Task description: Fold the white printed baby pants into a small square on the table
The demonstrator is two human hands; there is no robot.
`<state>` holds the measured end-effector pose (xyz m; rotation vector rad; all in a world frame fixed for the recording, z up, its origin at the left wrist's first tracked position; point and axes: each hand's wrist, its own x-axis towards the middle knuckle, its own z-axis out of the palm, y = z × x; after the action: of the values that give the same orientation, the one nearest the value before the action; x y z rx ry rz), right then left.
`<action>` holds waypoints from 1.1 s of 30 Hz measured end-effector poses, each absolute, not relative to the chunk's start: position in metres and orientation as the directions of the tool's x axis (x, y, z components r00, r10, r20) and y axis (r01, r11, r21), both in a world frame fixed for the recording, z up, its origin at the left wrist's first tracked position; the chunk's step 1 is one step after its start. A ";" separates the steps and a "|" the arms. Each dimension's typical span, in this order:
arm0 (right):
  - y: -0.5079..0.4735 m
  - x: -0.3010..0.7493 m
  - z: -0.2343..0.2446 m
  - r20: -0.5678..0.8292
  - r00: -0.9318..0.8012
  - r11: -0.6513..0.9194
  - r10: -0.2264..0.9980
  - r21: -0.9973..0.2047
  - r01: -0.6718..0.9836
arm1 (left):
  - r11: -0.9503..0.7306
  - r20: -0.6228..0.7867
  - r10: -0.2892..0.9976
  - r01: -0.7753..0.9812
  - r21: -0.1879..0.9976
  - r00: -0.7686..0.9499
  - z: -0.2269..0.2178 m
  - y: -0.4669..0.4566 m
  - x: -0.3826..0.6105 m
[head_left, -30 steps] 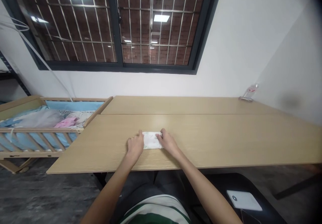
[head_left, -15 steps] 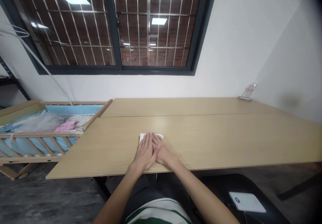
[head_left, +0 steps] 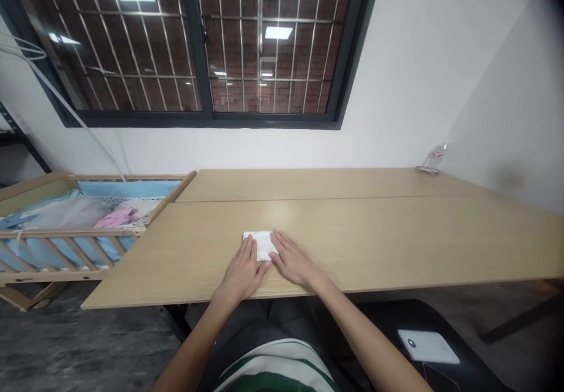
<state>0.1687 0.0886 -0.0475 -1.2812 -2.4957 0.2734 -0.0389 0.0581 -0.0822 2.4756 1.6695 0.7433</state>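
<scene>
A small white folded tissue or cloth (head_left: 263,244) lies flat on the light wooden table (head_left: 374,233), close to its front edge. On its left side rest the fingers of my left hand (head_left: 241,271), stretched out flat. My right hand (head_left: 294,260) lies flat at its right side, fingers extended over that edge. The middle of the white piece shows between the two hands. Neither hand grips anything.
Left of the table stands a wooden crib (head_left: 92,239) with blue lining and a pink cloth (head_left: 115,217). A clear plastic bottle (head_left: 435,158) is at the far right corner. A white phone (head_left: 428,346) lies on a black chair (head_left: 409,312). A barred window (head_left: 268,121) is behind.
My hands have moved apart from lying together over the white piece, left hand to the left and right hand to the right. More of the white piece shows now.
</scene>
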 end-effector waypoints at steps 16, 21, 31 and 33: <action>0.112 0.171 -0.028 0.341 -0.521 0.622 0.782 -0.481 0.618 | -0.360 0.352 0.914 0.802 0.478 0.200 -0.034 0.093 -0.061; 0.146 0.163 -0.005 0.342 -0.372 0.494 0.863 -0.728 0.476 | -0.328 0.428 0.902 0.724 0.607 0.049 -0.003 0.107 -0.060; 0.186 0.152 0.035 0.119 -0.223 0.180 0.968 -0.943 0.280 | -0.200 0.276 0.960 0.574 0.794 -0.048 -0.019 0.100 -0.050; 0.189 0.151 0.022 0.071 -0.218 0.134 0.973 -0.946 0.294 | -0.159 0.235 0.971 0.620 0.768 -0.042 -0.029 0.094 -0.045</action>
<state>0.1507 0.1887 0.0215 -1.2484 -1.6427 1.1149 -0.0448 0.0942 -0.0294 1.8042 1.6762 1.0727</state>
